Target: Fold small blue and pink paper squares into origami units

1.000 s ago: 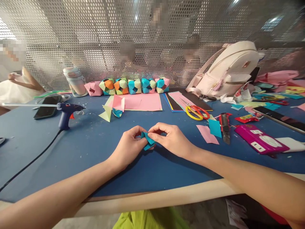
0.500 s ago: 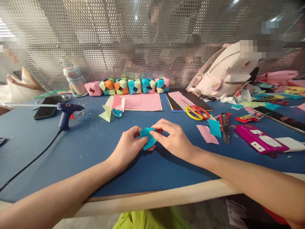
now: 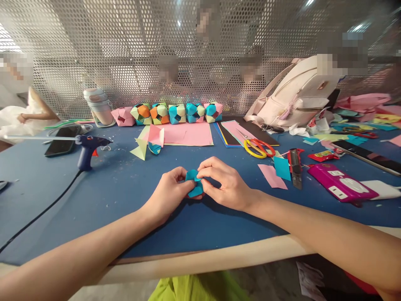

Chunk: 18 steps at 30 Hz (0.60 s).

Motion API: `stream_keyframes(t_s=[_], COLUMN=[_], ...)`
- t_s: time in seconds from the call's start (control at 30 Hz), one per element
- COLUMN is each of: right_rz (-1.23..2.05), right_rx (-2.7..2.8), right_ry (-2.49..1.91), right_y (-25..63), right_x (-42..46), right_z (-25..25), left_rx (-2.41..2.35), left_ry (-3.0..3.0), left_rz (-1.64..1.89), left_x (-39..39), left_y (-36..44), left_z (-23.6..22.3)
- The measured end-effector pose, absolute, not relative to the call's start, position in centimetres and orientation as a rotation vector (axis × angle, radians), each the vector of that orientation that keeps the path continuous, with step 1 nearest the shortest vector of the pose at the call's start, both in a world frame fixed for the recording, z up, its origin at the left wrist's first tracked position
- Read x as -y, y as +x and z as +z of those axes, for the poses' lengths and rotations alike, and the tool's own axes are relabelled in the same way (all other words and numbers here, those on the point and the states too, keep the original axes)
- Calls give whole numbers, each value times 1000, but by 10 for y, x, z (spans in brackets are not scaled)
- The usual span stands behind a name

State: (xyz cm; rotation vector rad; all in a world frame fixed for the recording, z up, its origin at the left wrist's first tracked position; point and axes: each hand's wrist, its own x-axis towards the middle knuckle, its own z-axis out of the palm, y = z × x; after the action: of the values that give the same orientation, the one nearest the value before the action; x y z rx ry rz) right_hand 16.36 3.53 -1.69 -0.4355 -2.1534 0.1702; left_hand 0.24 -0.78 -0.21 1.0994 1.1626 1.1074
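A small folded piece of blue paper [image 3: 194, 191] is held between both hands just over the blue table, near its front. My left hand [image 3: 171, 190] grips it from the left, thumb on top and fingers underneath. At its upper right edge, the thumb and forefinger of my right hand [image 3: 227, 184] pinch a flap. Farther back lie a folded yellow-green piece [image 3: 140, 149] and a folded pink piece [image 3: 156, 134]. Behind them several folded paper balls [image 3: 177, 113] stand in a row.
To the left rests a glue gun [image 3: 89, 150] with its cord. On the right are scissors [image 3: 258, 147], a utility knife [image 3: 295, 167], a blue paper piece [image 3: 282, 168] and a magenta power adapter [image 3: 341, 182]. A bottle [image 3: 98, 106] and backpack [image 3: 296, 98] stand at the back.
The right fingers have shifted over the blue paper's upper edge, and a flap there now looks bent inward. The left hand has stayed nearly in place.
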Motion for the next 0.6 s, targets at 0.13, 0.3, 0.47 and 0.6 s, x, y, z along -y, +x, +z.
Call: stream_keyframes(t_s=[0.13,0.3,0.47,0.6], right_rz=[333,582,735,753], right_rx=[2113,2012,2047,2019], right_ry=[-488,-732,-837,-835], right_y=[162,158,158,158], right_x=[-34,-31,-30,-31], right_z=[-16,-12,-9,-9], left_rx=[-1181,-1272,-1354,-1403], left_ry=[1147,1335,1457,1501], left_rz=[1104,1101,1123,1127], left_x=[7,7,5,3], left_y=[2,0,-2,-3], left_z=[-2,-3,-5,-7])
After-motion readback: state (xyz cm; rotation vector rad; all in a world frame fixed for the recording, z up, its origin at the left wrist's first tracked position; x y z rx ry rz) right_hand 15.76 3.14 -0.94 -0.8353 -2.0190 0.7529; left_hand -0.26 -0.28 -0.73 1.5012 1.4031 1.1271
